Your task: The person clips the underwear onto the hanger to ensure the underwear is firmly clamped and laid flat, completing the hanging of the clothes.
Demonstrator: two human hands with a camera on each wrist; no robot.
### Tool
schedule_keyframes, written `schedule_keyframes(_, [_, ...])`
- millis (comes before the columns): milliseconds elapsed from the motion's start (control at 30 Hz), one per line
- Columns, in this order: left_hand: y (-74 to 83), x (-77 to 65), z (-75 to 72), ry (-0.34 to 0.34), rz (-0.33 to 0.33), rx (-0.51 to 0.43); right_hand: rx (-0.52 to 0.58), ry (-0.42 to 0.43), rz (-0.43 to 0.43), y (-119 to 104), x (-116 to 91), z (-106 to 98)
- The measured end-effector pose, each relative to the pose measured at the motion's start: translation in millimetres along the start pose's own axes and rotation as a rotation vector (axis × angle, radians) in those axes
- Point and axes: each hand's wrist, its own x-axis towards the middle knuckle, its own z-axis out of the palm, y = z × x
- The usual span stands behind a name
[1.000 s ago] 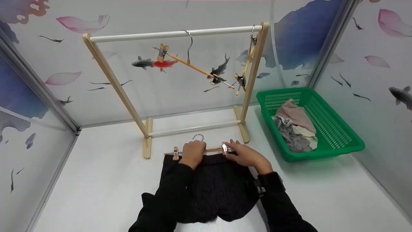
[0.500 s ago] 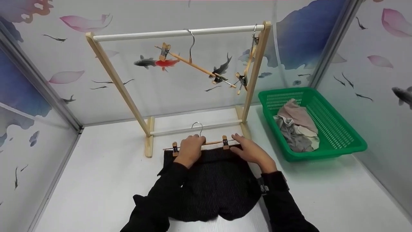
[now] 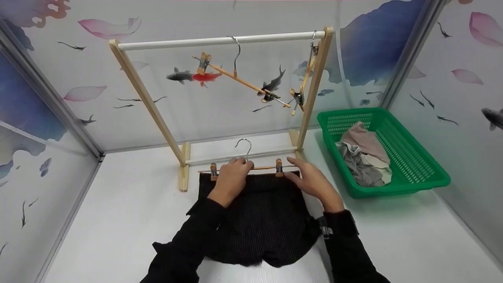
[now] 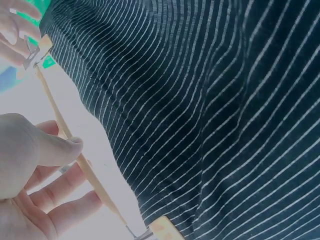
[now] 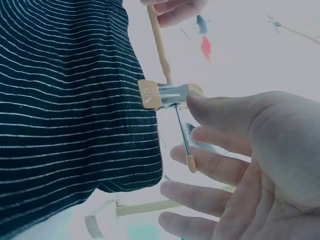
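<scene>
My left hand (image 3: 232, 181) grips the thin wooden bar of a clip hanger (image 3: 264, 168) near its middle, thumb (image 4: 62, 150) on one side and fingers behind. Below the bar hangs a black garment with thin white stripes (image 3: 267, 220), notched at the lower hem like shorts. Its top edge is held by a left clip (image 3: 213, 171) and a right clip (image 3: 279, 168). Beside the right clip is my right hand (image 3: 312, 182), fingers loosely extended. In the right wrist view its thumb (image 5: 225, 112) overlaps the clip's handle; whether it presses there I cannot tell.
Behind stands a wooden rack with a white top rail (image 3: 177, 43). From it hang a tilted clip hanger (image 3: 243, 81) and another hanger (image 3: 304, 76) by the right post. A green basket (image 3: 416, 149) at right contains crumpled pink and grey cloths (image 3: 365, 157).
The hanger and garment have shifted up and away toward the rack, and the hook has swung more upright. My right hand has slid off to the right of the right clip.
</scene>
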Motion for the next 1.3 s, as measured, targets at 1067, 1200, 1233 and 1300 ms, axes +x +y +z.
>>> schedule_keyframes(1067, [17.6,-3.6,-62.2,0.337,0.119,-0.144,0.292,0.020,-0.190,-49.4,-19.9,-34.4])
schedule_keyframes(1200, [17.4,-8.9,-65.7,0.388,0.048,-0.267,0.291,0.048,-0.189,-49.8,-17.5,-32.6])
schedule_keyframes(1233, [17.5,-10.5,-66.2,0.392,0.021,-0.310,0.288,0.060,-0.184,-50.1,-17.0,-32.1])
schedule_keyframes(1300, [17.6,-14.1,-66.2,0.375,-0.055,-0.445,0.288,0.086,-0.173,-51.0,-16.3,-31.2])
